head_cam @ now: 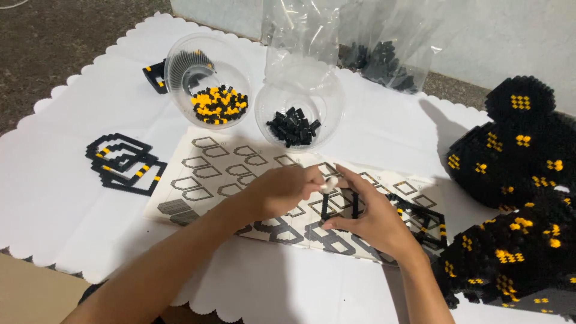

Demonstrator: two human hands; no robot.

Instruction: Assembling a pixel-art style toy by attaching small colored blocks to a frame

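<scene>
Both your hands meet over the instruction sheet (240, 174): left hand (282, 192) pinches a small white piece (328, 183), right hand (375, 219) grips a black brick frame (339, 207). Two clear bowls (207, 78) sit at twelve o'clock.

White scallop-edged table cover (66, 198), dark speckled floor (54, 36), pale wall (504, 36) behind, soft indoor light

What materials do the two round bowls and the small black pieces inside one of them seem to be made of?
The two bowls look like thin clear plastic: you see through the walls, and the rims shine. The small black pieces appear to be hard, slightly glossy plastic building bricks, though they are too small to be sure.
</scene>
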